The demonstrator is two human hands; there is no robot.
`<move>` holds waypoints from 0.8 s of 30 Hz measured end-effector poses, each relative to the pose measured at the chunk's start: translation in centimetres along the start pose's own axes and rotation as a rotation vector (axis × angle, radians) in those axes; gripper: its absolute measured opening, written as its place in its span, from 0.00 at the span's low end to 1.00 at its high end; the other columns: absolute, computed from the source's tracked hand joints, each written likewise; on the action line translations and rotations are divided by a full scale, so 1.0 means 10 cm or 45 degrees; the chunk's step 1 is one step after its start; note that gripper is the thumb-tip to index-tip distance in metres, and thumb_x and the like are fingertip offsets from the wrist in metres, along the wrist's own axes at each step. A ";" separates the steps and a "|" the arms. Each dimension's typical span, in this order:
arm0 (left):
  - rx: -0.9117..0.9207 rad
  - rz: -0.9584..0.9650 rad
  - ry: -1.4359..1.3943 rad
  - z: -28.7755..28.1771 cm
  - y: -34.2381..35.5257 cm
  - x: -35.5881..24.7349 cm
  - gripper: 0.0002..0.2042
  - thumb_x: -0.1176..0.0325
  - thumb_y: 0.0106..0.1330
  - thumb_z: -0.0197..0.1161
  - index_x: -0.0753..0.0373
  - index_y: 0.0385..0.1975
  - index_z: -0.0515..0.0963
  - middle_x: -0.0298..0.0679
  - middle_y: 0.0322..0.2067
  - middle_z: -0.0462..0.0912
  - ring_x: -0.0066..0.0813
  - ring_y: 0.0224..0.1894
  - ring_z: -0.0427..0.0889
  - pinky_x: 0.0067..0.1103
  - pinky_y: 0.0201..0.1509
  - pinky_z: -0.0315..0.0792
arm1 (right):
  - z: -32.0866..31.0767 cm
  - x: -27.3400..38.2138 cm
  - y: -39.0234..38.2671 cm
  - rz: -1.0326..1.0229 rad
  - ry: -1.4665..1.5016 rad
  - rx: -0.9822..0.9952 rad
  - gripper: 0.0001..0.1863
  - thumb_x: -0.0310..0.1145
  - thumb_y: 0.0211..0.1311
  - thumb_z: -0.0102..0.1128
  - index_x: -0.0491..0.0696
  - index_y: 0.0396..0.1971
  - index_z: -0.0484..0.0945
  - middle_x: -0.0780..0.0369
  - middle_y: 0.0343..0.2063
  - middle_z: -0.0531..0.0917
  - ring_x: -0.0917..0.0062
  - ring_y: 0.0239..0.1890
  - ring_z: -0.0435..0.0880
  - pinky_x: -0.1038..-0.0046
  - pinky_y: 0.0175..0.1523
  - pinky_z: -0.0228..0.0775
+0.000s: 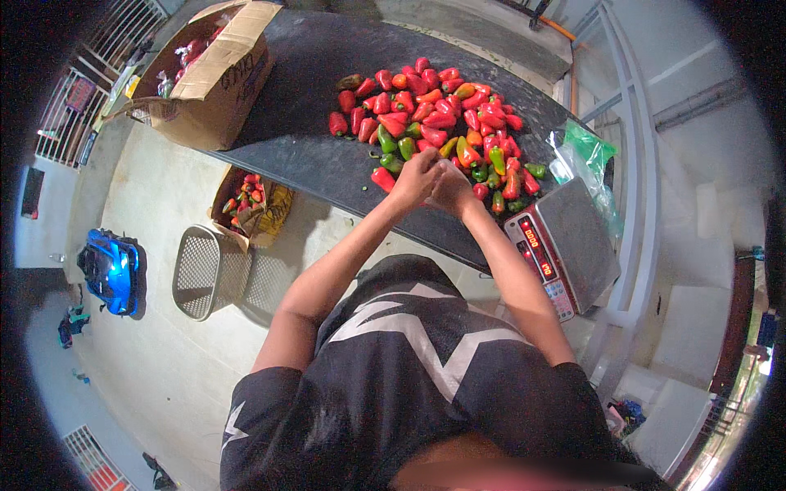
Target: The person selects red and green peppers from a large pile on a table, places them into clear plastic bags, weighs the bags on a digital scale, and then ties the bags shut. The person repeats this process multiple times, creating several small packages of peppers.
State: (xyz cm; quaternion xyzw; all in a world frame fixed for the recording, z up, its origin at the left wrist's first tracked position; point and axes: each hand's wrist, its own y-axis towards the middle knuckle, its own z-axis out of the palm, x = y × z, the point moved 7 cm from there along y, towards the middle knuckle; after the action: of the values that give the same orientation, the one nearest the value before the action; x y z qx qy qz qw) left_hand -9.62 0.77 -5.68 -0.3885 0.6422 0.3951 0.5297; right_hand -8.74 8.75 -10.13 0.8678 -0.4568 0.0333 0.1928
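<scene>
My left hand [416, 177] and my right hand [452, 186] meet over the near edge of the dark table [311, 98]. The fingers of both are curled together, and whatever lies between them is hidden. Just beyond them spreads a large heap of peppers [439, 119], mostly red, with a few orange ones. Several green peppers [386, 139] lie on the heap's near side, close to my fingers. One red pepper [382, 179] rests left of my left hand.
A digital scale [573, 245] with a lit red display stands right of my right forearm, beside clear and green plastic bags [591, 151]. An open cardboard box [214, 90] sits at the table's left end. Below are a box of peppers [246, 200], a plastic basket [196, 274] and a blue toy car [112, 272].
</scene>
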 end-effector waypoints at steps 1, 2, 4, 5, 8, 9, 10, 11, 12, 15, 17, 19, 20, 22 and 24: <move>-0.008 -0.018 0.043 -0.02 0.01 0.05 0.08 0.68 0.67 0.55 0.67 0.37 0.71 0.32 0.29 0.72 0.17 0.33 0.69 0.20 0.35 0.68 | 0.04 0.02 0.01 -0.022 0.046 0.080 0.15 0.41 0.55 0.54 0.49 0.39 0.79 0.59 0.38 0.82 0.68 0.46 0.77 0.65 0.51 0.67; -0.025 0.001 0.080 -0.05 0.03 0.08 0.08 0.67 0.67 0.55 0.66 0.37 0.71 0.32 0.28 0.72 0.17 0.32 0.70 0.20 0.34 0.68 | 0.08 0.02 0.01 -0.034 0.082 0.184 0.15 0.41 0.56 0.54 0.49 0.39 0.80 0.59 0.38 0.82 0.68 0.46 0.77 0.65 0.52 0.66; 0.013 -0.057 0.115 -0.06 0.08 0.20 0.09 0.66 0.67 0.56 0.66 0.37 0.72 0.31 0.27 0.72 0.18 0.30 0.71 0.19 0.31 0.68 | 0.13 0.04 0.01 -0.111 -0.004 0.265 0.16 0.42 0.57 0.53 0.49 0.38 0.80 0.60 0.37 0.83 0.69 0.47 0.78 0.66 0.54 0.65; 0.070 -0.136 0.117 -0.08 0.09 0.30 0.09 0.66 0.66 0.57 0.66 0.38 0.72 0.31 0.27 0.73 0.18 0.28 0.71 0.19 0.30 0.68 | 0.16 0.07 0.02 -0.176 -0.122 0.239 0.16 0.43 0.57 0.52 0.49 0.38 0.80 0.61 0.37 0.84 0.69 0.47 0.78 0.67 0.55 0.65; 0.197 -0.315 0.088 -0.07 0.11 0.56 0.11 0.64 0.65 0.58 0.65 0.39 0.74 0.31 0.24 0.75 0.20 0.23 0.73 0.20 0.24 0.69 | 0.48 -0.16 -0.12 0.168 0.051 0.624 0.18 0.45 0.59 0.52 0.49 0.42 0.79 0.57 0.40 0.83 0.67 0.51 0.77 0.68 0.60 0.64; 0.232 -0.367 0.074 -0.05 0.09 0.64 0.11 0.63 0.65 0.58 0.65 0.39 0.75 0.32 0.23 0.76 0.21 0.21 0.74 0.20 0.22 0.69 | 0.57 -0.21 -0.15 0.297 0.087 0.624 0.20 0.46 0.56 0.57 0.49 0.44 0.77 0.57 0.45 0.80 0.65 0.53 0.76 0.69 0.60 0.65; 0.225 -0.379 0.086 -0.05 0.08 0.70 0.11 0.63 0.65 0.59 0.65 0.38 0.76 0.32 0.23 0.76 0.21 0.20 0.74 0.21 0.21 0.69 | 0.63 -0.27 -0.22 0.392 0.063 0.634 0.22 0.46 0.55 0.60 0.49 0.46 0.75 0.56 0.48 0.79 0.65 0.54 0.75 0.69 0.61 0.65; 0.219 -0.391 0.098 -0.04 0.06 0.76 0.11 0.63 0.65 0.59 0.65 0.38 0.76 0.33 0.22 0.77 0.22 0.19 0.74 0.21 0.20 0.69 | 0.68 -0.27 -0.25 0.445 0.246 0.558 0.24 0.45 0.54 0.62 0.49 0.48 0.74 0.56 0.50 0.78 0.64 0.56 0.75 0.69 0.61 0.66; 0.226 -0.394 0.120 -0.03 0.05 0.80 0.11 0.63 0.65 0.59 0.65 0.37 0.77 0.34 0.21 0.77 0.23 0.18 0.75 0.22 0.19 0.69 | 0.70 -0.27 -0.30 0.461 0.369 0.489 0.24 0.44 0.54 0.62 0.49 0.49 0.73 0.56 0.50 0.78 0.63 0.56 0.75 0.69 0.61 0.66; 0.298 -0.409 0.178 0.02 0.02 0.90 0.11 0.62 0.64 0.60 0.65 0.35 0.77 0.35 0.20 0.77 0.23 0.19 0.76 0.23 0.20 0.71 | 0.70 -0.33 -0.46 0.550 0.233 0.363 0.22 0.42 0.54 0.62 0.49 0.49 0.73 0.55 0.48 0.79 0.63 0.52 0.78 0.67 0.58 0.70; 0.317 -0.422 0.152 0.05 0.01 0.91 0.11 0.62 0.64 0.61 0.66 0.34 0.77 0.36 0.21 0.77 0.24 0.19 0.77 0.24 0.21 0.72 | 0.67 -0.36 -0.53 0.615 0.078 0.360 0.22 0.40 0.55 0.62 0.50 0.49 0.73 0.56 0.46 0.80 0.63 0.50 0.79 0.66 0.55 0.72; 0.321 -0.418 0.169 0.08 0.01 0.89 0.11 0.63 0.63 0.61 0.66 0.34 0.76 0.37 0.21 0.77 0.24 0.19 0.77 0.24 0.21 0.72 | 0.61 -0.34 -0.56 0.654 -0.017 0.358 0.21 0.39 0.55 0.61 0.50 0.49 0.73 0.57 0.45 0.81 0.63 0.49 0.80 0.65 0.52 0.73; 0.311 -0.407 0.199 0.08 0.02 0.87 0.11 0.63 0.63 0.61 0.67 0.33 0.76 0.38 0.21 0.77 0.25 0.19 0.77 0.24 0.21 0.72 | 0.58 -0.32 -0.55 0.674 0.028 0.340 0.19 0.38 0.55 0.60 0.50 0.48 0.74 0.57 0.45 0.81 0.63 0.48 0.80 0.64 0.51 0.74; 0.296 -0.407 0.216 0.10 0.04 0.85 0.11 0.64 0.62 0.61 0.67 0.33 0.76 0.38 0.21 0.78 0.26 0.20 0.78 0.25 0.23 0.73 | 0.45 -0.23 -0.50 0.676 0.003 0.248 0.16 0.36 0.57 0.57 0.50 0.46 0.75 0.56 0.44 0.82 0.62 0.46 0.81 0.63 0.49 0.74; 0.286 -0.412 0.188 0.10 0.08 0.85 0.10 0.65 0.62 0.60 0.68 0.32 0.75 0.39 0.22 0.78 0.28 0.23 0.79 0.27 0.27 0.74 | 0.22 -0.13 -0.44 0.687 0.162 0.023 0.14 0.34 0.57 0.56 0.47 0.43 0.76 0.53 0.43 0.82 0.61 0.44 0.82 0.61 0.48 0.74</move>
State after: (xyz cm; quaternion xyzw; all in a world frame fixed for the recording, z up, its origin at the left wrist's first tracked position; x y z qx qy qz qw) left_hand -11.11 1.32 -14.11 -0.4529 0.6485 0.2015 0.5777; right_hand -6.18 11.24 -13.81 0.7127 -0.6580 0.1419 0.1974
